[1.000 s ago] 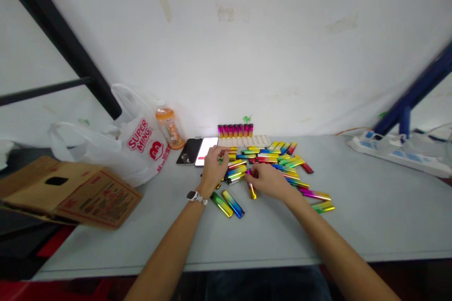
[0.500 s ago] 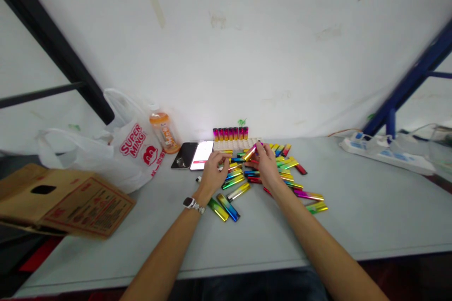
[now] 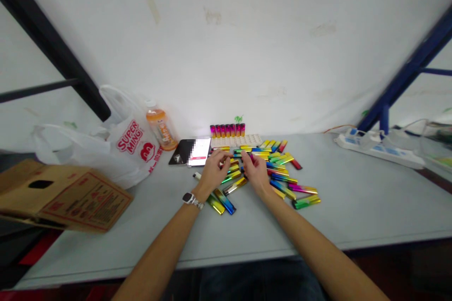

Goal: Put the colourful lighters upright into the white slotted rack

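Observation:
Shiny two-coloured lighters lie scattered over the grey table around both my hands. My left hand, with a watch on the wrist, hovers over the left part of the pile. Its thumb and fingers are curled together, and whatever they hold is hidden. My right hand is close beside it, its fingers closed around a purple-and-gold lighter that is mostly covered. Behind the hands, a white tray with holes carries a row of several upright purple-and-gold lighters. A blue-and-gold lighter lies nearest the front.
Two phones, one dark and one with a lit screen, lie left of the tray. An orange drink bottle, a white plastic bag and a cardboard box stand further left. A power strip lies at the right.
My right hand has moved left, towards my left hand, with the purple-and-gold lighter now mostly hidden in its fingers. The left hand keeps its curled pose. The view has shifted slightly.

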`<control>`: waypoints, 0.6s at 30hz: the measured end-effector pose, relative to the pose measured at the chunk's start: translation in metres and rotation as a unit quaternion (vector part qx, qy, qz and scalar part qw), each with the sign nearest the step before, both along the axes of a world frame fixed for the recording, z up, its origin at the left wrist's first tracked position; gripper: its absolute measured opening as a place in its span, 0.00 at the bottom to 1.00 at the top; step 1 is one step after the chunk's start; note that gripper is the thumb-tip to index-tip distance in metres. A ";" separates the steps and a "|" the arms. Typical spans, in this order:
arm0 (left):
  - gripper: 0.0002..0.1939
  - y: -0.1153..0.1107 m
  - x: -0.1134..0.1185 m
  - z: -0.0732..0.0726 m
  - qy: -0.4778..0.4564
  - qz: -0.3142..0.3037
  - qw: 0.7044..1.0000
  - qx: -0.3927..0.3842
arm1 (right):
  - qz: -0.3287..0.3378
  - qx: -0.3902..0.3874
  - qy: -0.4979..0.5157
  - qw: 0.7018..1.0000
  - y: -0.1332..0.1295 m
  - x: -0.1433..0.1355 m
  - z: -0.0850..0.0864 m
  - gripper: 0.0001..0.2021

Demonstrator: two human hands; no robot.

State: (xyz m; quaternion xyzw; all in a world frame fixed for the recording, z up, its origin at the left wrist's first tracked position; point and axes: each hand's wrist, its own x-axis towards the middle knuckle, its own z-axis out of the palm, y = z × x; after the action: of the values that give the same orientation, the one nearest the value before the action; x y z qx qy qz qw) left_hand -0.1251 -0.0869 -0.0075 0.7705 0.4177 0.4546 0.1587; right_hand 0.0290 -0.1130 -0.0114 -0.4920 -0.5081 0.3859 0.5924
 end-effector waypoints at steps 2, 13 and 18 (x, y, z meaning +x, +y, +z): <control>0.09 0.000 0.000 -0.001 0.003 -0.006 1.000 -0.001 | -0.014 0.016 0.005 1.000 -0.002 0.001 -0.001 0.26; 0.08 0.001 0.001 -0.004 0.015 -0.016 1.000 0.005 | -0.019 0.019 0.029 0.999 -0.008 -0.002 0.006 0.19; 0.09 0.002 0.001 -0.006 0.015 -0.019 1.000 0.007 | -0.048 0.056 -0.019 0.997 -0.009 -0.004 0.002 0.14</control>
State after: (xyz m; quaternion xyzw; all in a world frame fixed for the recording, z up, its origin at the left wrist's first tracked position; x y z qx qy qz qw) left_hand -0.1238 -0.0847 -0.0131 0.7860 0.4027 0.4425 0.1558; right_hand 0.0253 -0.1223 -0.0099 -0.4894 -0.5159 0.3185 0.6268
